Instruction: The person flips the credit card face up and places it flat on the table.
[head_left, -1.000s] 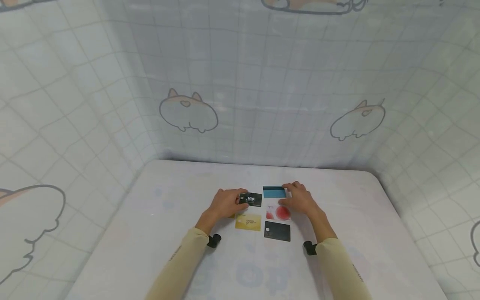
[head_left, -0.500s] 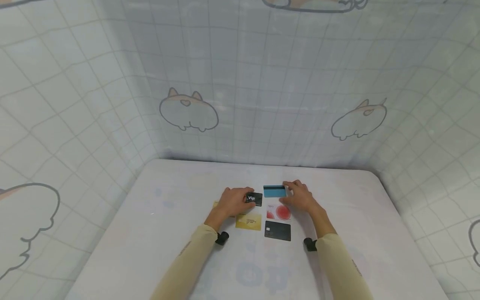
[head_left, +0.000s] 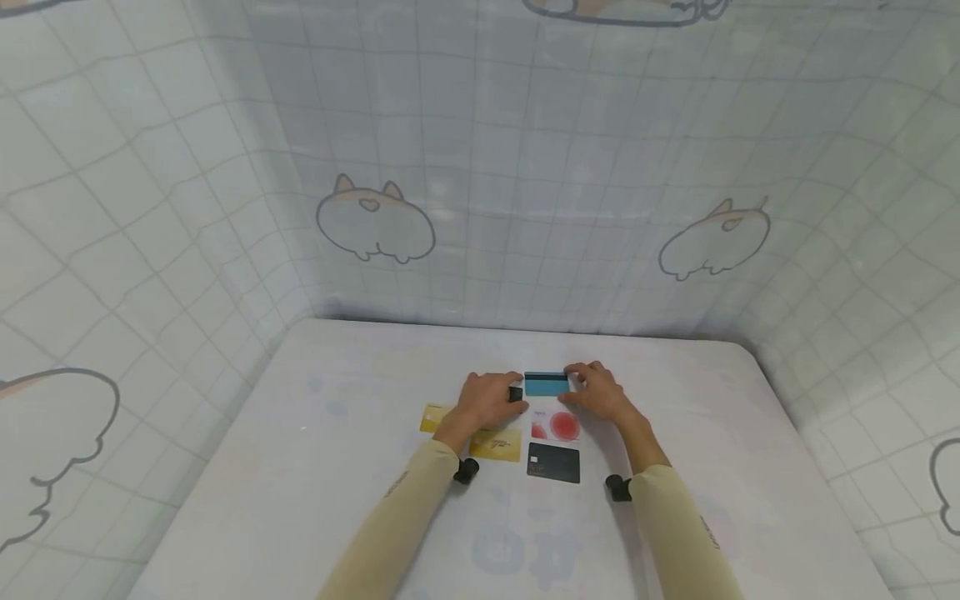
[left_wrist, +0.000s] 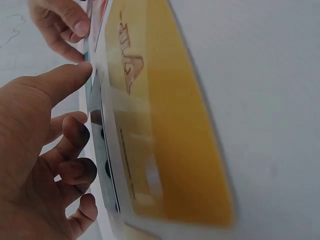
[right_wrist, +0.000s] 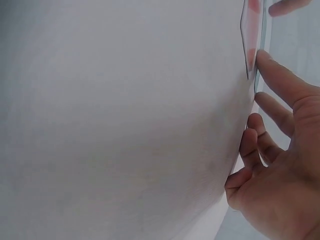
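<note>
My left hand (head_left: 489, 402) lies over the black VIP card (head_left: 515, 393), of which only a small part shows. Its thumb and index finger are spread near the left edge of a blue card (head_left: 546, 386) with a dark stripe. At that card's right end, the thumb and index fingertip of my right hand (head_left: 600, 395) touch close to its two corners. In the right wrist view, the remaining fingers of the right hand (right_wrist: 280, 145) rest loosely bent by the table. A red and white card (head_left: 555, 426) sits just below the blue one.
A black card (head_left: 553, 463) lies nearest me in the right column. Two yellow cards, one (head_left: 495, 445) below my left hand and another (head_left: 434, 417) to its left, are flat on the white tabletop (head_left: 337, 467). A patterned curtain (head_left: 487, 250) stands behind and at both sides.
My left hand has slid right across the VIP card, covering most of it and uncovering the yellow card at the left. The right hand stays at the blue card's right end.
</note>
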